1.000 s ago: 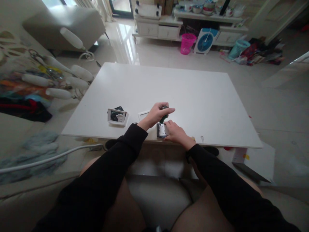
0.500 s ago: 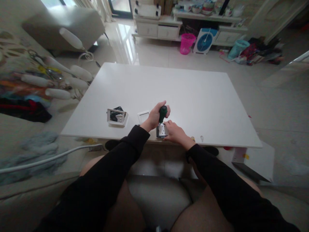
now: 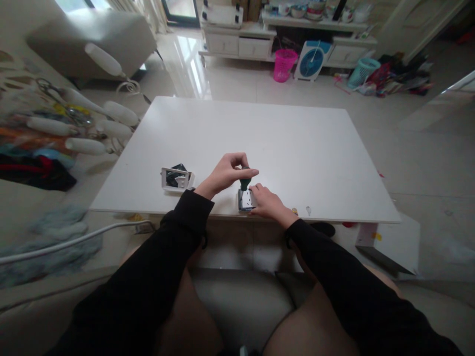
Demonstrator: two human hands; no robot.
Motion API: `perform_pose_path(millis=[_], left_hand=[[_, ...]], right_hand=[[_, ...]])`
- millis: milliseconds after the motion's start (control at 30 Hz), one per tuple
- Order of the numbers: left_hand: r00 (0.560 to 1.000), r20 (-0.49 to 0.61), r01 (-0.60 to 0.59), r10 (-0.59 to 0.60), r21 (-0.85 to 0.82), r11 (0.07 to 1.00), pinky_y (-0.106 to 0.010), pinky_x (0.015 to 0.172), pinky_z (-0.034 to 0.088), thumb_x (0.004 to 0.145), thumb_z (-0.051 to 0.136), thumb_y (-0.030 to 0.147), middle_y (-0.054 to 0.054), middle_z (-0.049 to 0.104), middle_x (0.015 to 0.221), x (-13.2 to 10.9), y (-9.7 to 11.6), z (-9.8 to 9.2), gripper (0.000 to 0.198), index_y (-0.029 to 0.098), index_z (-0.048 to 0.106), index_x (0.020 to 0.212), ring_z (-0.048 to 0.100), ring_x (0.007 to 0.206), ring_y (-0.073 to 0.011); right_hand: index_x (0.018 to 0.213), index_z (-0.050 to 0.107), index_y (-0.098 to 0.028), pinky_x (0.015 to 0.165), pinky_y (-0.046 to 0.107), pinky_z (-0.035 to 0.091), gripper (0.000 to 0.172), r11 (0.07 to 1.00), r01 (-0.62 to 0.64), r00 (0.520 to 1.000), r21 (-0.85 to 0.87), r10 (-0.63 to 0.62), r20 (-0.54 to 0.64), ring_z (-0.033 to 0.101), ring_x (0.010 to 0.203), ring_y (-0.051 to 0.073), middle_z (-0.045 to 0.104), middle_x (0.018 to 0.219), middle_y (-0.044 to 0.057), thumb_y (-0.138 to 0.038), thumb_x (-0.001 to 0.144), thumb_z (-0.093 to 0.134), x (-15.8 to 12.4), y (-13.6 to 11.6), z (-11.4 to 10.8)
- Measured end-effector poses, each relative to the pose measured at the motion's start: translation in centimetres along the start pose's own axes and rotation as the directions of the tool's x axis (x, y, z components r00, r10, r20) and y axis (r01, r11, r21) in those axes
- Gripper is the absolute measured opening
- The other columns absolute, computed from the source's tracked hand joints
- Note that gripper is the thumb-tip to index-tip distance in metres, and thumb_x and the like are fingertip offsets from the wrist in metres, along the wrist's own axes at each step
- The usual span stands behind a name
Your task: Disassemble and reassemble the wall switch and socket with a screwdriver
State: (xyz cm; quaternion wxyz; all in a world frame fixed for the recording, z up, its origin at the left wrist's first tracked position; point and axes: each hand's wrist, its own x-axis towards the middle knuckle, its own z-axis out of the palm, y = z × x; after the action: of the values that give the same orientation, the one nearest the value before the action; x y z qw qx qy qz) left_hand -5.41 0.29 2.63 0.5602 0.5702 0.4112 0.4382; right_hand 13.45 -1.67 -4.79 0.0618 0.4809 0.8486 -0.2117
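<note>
Head view: pinching the top of a green-handled tool (image 3: 245, 184), probably a screwdriver, with thumb and curled fingers of the left hand (image 3: 229, 170), handle roughly upright, end pointing down at the far left part of a white socket (image 3: 249, 200). Gripping the socket's right side with the right hand (image 3: 269, 201), fingers on the far edge and thumb along the near one. Resting, dark casing (image 3: 240, 202) around the slotted face, on the white table (image 3: 297, 148), just beside the front edge.

Cannot make out, at this size, the tip or any screw under it. Could skid across the face from a tilted shaft or a loosely seated tip, perhaps straight into the right hand just beside it. Could also swivel or rock the casing from turning force off its middle, with the hold confined to the right side. Worth guarding against a hard push toward the body: with so little table in front, liable to end with the socket over the edge. Near the right sleeve (image 3: 302, 237), easy to brush a small gold-coloured piece (image 3: 294, 211) off that same edge. Near the left sleeve (image 3: 191, 210), possible to nudge the white frame (image 3: 175, 189) with a swing of the forearm.
</note>
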Motion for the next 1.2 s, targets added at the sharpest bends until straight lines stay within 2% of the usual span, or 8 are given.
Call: perform_pose_path(millis=[233,433,500,600,667,833,967,1200], left_hand=[[0.994,0.107,-0.034,0.016,0.167,0.985,-0.028,0.065,0.054,0.067,0.092,0.037,-0.007,0.074,0.072,-0.5,1.5,-2.0,0.027,0.014,0.078,0.074,0.068,0.068,-0.0153],[0.955,0.294,0.042,-0.049,0.03,0.999,-0.031,0.078,0.058,0.078,0.083,0.034,-0.012,0.08,0.093,-0.8,1.9,-2.6,0.03,0.013,0.081,0.099,0.073,0.083,-0.019],[0.962,0.27,0.034,-0.029,-0.013,0.999,-0.03,0.076,0.057,0.081,0.075,0.033,-0.01,0.078,0.088,-0.6,1.4,-2.4,0.024,0.012,0.079,0.093,0.071,0.081,-0.0178],[0.997,0.071,-0.035,0.041,-0.079,0.996,-0.027,0.066,0.052,0.084,0.059,0.028,-0.003,0.066,0.064,-0.1,0.3,-1.3,0.018,0.015,0.067,0.075,0.063,0.066,-0.0133],[0.997,-0.028,-0.078,0.075,-0.154,0.985,-0.026,0.062,0.049,0.081,0.055,0.025,0.003,0.056,0.054,0.1,-0.2,-0.3,0.009,0.018,0.058,0.075,0.054,0.054,-0.0107],[0.992,0.129,0.009,0.012,-0.163,0.987,-0.023,0.047,0.032,0.076,0.064,0.027,0.008,0.05,0.046,-0.1,-0.1,1.3,0.015,0.022,0.051,0.082,0.042,0.041,-0.0089],[0.967,0.25,0.084,-0.04,-0.166,0.983,-0.024,0.047,0.031,0.077,0.065,0.034,0.007,0.049,0.047,0.0,0.1,1.2,0.018,0.02,0.054,0.079,0.043,0.042,-0.0089],[0.998,0.033,0.053,-0.051,-0.07,0.996,-0.023,0.057,0.041,0.073,0.079,0.04,0.002,0.058,0.054,0.2,-0.5,2.3,0.035,0.018,0.053,0.065,0.054,0.054,-0.0091]], right_hand=[[0.135,0.049,-0.023,0.099,0.044,0.054,0.08,1.0,-0.007,1.0,-0.002,0.007,0.015,0.059,0.125,0.033,0.054,0.139,0.015,-0.037,0.071,0.094,0.1,0.1,0.1],[0.135,0.05,-0.021,0.099,0.044,0.055,0.078,1.0,-0.02,1.0,-0.014,0.02,0.018,0.059,0.125,0.034,0.054,0.139,0.015,-0.036,0.072,0.094,0.1,0.0,0.1],[0.137,0.049,-0.02,0.099,0.044,0.055,0.08,1.0,-0.02,1.0,-0.01,0.02,0.02,0.059,0.125,0.034,0.054,0.139,0.016,-0.035,0.073,0.094,0.2,0.0,0.1],[0.138,0.048,-0.02,0.098,0.043,0.055,0.083,1.0,-0.015,1.0,-0.002,0.015,0.019,0.06,0.125,0.033,0.054,0.139,0.015,-0.035,0.072,0.095,0.2,0.0,0.1],[0.138,0.048,-0.021,0.098,0.042,0.055,0.082,1.0,-0.009,1.0,0.001,0.009,0.014,0.06,0.125,0.033,0.055,0.138,0.015,-0.036,0.072,0.095,0.1,0.1,0.1],[0.131,0.05,-0.022,0.095,0.043,0.056,0.073,1.0,-0.007,1.0,-0.014,0.007,0.012,0.06,0.124,0.033,0.056,0.136,0.014,-0.038,0.074,0.093,0.2,0.3,0.3],[0.13,0.05,-0.02,0.096,0.044,0.056,0.072,1.0,-0.013,1.0,-0.019,0.013,0.02,0.06,0.124,0.034,0.056,0.137,0.015,-0.038,0.075,0.092,0.3,0.3,0.5],[0.139,0.047,-0.019,0.104,0.046,0.053,0.082,1.0,-0.002,1.0,0.018,0.002,-0.001,0.058,0.13,0.035,0.054,0.141,0.017,-0.037,0.073,0.093,0.3,0.3,0.6]])
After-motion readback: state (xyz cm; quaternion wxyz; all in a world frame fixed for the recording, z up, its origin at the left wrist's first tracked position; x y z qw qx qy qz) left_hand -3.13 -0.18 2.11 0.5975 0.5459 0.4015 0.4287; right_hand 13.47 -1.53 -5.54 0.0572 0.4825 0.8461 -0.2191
